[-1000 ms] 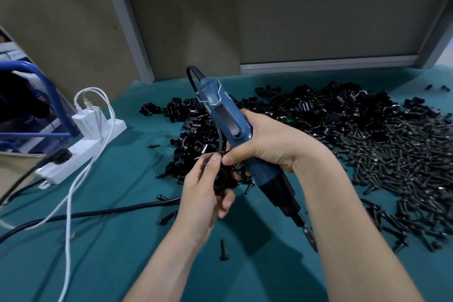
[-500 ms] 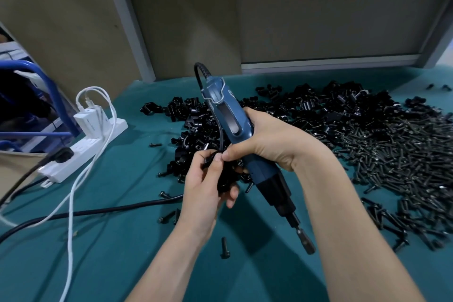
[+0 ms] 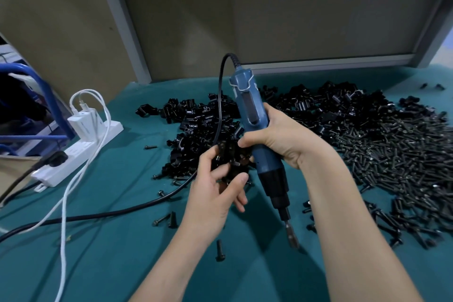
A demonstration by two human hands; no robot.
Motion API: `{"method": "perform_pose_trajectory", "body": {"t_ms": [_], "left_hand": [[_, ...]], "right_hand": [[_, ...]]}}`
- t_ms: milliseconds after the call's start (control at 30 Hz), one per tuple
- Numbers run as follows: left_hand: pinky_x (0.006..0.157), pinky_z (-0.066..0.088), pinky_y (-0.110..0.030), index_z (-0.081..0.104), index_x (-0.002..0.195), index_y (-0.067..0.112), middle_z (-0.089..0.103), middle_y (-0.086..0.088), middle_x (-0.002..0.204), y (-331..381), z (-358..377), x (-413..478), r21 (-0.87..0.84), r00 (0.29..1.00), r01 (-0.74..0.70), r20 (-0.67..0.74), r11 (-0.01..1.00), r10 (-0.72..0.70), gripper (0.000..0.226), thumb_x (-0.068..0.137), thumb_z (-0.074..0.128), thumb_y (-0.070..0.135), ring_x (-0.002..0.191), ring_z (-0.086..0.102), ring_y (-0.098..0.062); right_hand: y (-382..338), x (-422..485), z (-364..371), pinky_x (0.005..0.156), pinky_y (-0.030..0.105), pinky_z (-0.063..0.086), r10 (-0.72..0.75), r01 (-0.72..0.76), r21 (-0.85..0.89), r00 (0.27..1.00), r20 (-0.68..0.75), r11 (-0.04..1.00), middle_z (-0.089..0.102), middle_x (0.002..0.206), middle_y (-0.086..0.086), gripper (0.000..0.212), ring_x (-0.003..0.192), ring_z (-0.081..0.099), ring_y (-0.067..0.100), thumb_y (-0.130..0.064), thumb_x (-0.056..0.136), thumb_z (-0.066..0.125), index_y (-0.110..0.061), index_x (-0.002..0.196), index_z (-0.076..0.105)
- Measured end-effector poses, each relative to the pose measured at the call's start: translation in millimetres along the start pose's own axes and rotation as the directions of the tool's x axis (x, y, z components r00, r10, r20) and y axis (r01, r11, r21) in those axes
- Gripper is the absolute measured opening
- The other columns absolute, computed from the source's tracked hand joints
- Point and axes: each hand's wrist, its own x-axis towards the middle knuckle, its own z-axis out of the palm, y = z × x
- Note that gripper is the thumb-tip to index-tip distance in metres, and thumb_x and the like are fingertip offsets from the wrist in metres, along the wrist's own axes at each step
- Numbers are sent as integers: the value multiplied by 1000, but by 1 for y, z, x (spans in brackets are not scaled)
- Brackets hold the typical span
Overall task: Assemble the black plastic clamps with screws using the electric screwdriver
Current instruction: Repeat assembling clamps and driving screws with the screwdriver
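Observation:
My right hand (image 3: pixel 282 140) grips the blue electric screwdriver (image 3: pixel 255 135) around its body, with the bit (image 3: pixel 291 235) pointing down and to the right above the table. My left hand (image 3: pixel 213 193) holds a black plastic clamp (image 3: pixel 229 157) between thumb and fingers, right beside the screwdriver. The fingertips of my right hand touch the top of that clamp. A pile of black clamps (image 3: pixel 306 108) lies behind my hands. To the right spreads a heap of black screws (image 3: pixel 397 154).
The screwdriver's black cable (image 3: pixel 103 213) runs left across the green table (image 3: pixel 117 262). A white power strip (image 3: pixel 81 152) with chargers and white cords (image 3: pixel 66 198) sits at the left edge. Loose screws (image 3: pixel 219 250) lie near my left wrist. Brown panels (image 3: pixel 318 22) wall off the back.
The screwdriver has tilted more upright and its bit has swung toward the table. My left hand has turned the clamp, its fingers now spread around it.

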Motion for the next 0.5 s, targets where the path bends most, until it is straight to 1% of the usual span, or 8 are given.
{"method": "perform_pose_trajectory", "body": {"t_ms": [67, 167, 233, 267, 300, 367, 433, 500], "left_hand": [[46, 47, -26, 46, 118, 21, 72, -4, 83, -3, -1, 0, 68, 998, 15, -60, 998, -11, 36, 86, 63, 22, 53, 57, -17], [48, 48, -21, 63, 108, 19, 73, -6, 84, -6, -5, 2, 82, 988, 10, -152, 997, 2, 19, 91, 61, 10, 50, 53, -9], [51, 48, -18, 68, 101, 24, 73, -8, 82, -4, -6, 2, 62, 987, 5, -164, 998, 6, 23, 87, 65, 6, 49, 51, -5], [53, 49, -16, 70, 99, 25, 74, -3, 80, -2, -6, 2, 43, 986, 11, -164, 999, -4, 25, 85, 68, 5, 49, 52, -3], [55, 49, -14, 70, 97, 27, 75, 4, 79, -1, -7, 3, 21, 987, 24, -158, 999, -20, 28, 82, 71, 3, 52, 56, -1], [64, 48, -8, 69, 98, 29, 75, 15, 84, 1, -7, 4, -16, 990, 60, -124, 998, -61, 36, 78, 74, -1, 69, 66, 4], [72, 46, -5, 67, 101, 29, 74, 21, 88, 2, -8, 3, 3, 993, 62, -102, 998, -62, 41, 77, 74, -3, 85, 67, 7], [74, 46, -5, 67, 101, 28, 73, 21, 88, 5, -8, 3, 51, 992, 26, -126, 998, -20, 38, 75, 77, 4, 87, 66, 8]], "right_hand": [[0, -1, -3, 51, 26, 52, 0, 1, 63, 1000, -19, 998, 62, 81, 2, 48, 53, 63, 8, 8, 67, 76, -18, 103, 55], [-3, -1, -8, 54, 26, 53, -56, 61, 105, 997, -50, 993, 62, 83, 1, 51, 58, 63, 8, 8, 67, 76, -16, 107, 56], [-5, -1, -9, 59, 27, 54, -94, 99, 76, 993, -71, 992, 62, 86, 0, 53, 65, 64, 11, 5, 67, 78, -18, 109, 56], [-6, -1, -8, 61, 27, 54, -111, 115, 48, 991, -79, 992, 63, 86, -2, 53, 68, 63, 11, 3, 66, 80, -19, 107, 56], [-7, -1, -8, 62, 27, 54, -128, 130, 19, 988, -83, 991, 62, 85, -3, 51, 68, 62, 11, 2, 66, 80, -20, 105, 56], [-9, -1, -5, 62, 24, 54, -156, 155, -23, 984, -81, 988, 62, 81, -5, 49, 65, 61, 7, 0, 65, 81, -20, 101, 54], [-11, -1, 0, 63, 24, 54, -176, 173, -44, 981, -78, 984, 62, 81, -6, 49, 64, 61, 5, -1, 65, 81, -21, 100, 53], [-10, 0, 4, 67, 27, 55, -188, 183, -65, 980, -71, 981, 61, 81, -7, 50, 66, 61, 5, -2, 65, 81, -21, 101, 52]]}}
